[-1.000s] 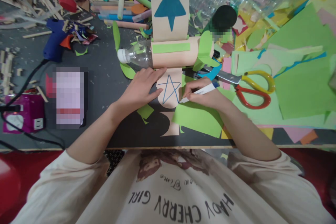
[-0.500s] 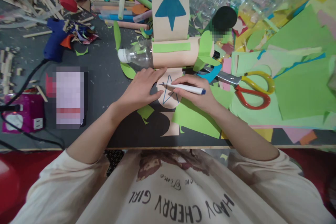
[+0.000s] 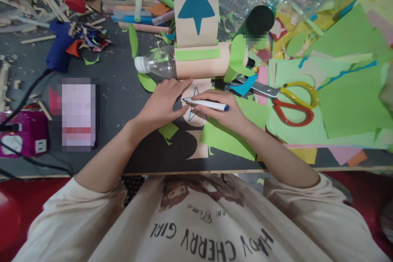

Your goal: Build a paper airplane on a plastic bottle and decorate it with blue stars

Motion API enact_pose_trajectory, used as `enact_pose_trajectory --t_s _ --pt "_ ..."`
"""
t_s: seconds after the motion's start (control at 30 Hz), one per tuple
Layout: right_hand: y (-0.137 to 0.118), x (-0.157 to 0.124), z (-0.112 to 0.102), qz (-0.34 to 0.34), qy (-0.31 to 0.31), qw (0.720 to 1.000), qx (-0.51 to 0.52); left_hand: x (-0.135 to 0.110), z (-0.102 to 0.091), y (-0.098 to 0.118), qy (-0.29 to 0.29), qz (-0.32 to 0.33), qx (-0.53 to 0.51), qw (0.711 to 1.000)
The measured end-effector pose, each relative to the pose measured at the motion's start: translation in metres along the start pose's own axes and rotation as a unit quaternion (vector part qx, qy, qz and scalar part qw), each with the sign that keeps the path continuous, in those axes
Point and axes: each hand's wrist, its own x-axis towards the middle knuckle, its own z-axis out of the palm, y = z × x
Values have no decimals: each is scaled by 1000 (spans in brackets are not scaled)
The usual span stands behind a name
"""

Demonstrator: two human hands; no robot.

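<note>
My right hand (image 3: 225,110) grips a white felt-tip pen (image 3: 210,104) with a blue end. Its tip touches a rounded peach paper flap (image 3: 195,120), where a star is outlined in blue. Fingers apart, my left hand (image 3: 166,100) lies flat over the flap's left edge. Just beyond my hands a clear plastic bottle (image 3: 161,63) lies on its side, white cap to the left, wrapped in peach paper with a green strip. From its far side another peach flap (image 3: 196,35) extends, bearing a filled blue star (image 3: 197,2).
Scissors (image 3: 276,94) with yellow and red handles lie on green paper sheets (image 3: 353,102) at right. A blue glue gun (image 3: 58,49) and its cord are at left. Several coloured pens (image 3: 138,20) and wood sticks (image 3: 49,0) crowd the back. Green scraps (image 3: 230,139) lie near the front edge.
The pen tip has moved slightly left across the flap, carried by my right hand. My left hand stays on the paper. The whole view has shifted a little.
</note>
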Motion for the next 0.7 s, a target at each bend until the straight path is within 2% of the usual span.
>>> enact_pose_trajectory --t_s 0.43,0.7 --pt "-2 -1 -7 0 -14 1000 -22 0 1 -2 0 6 1 1000" --pt "-8 -3 -15 60 -42 997 19 0 0 -1 -2 1 14 1000"
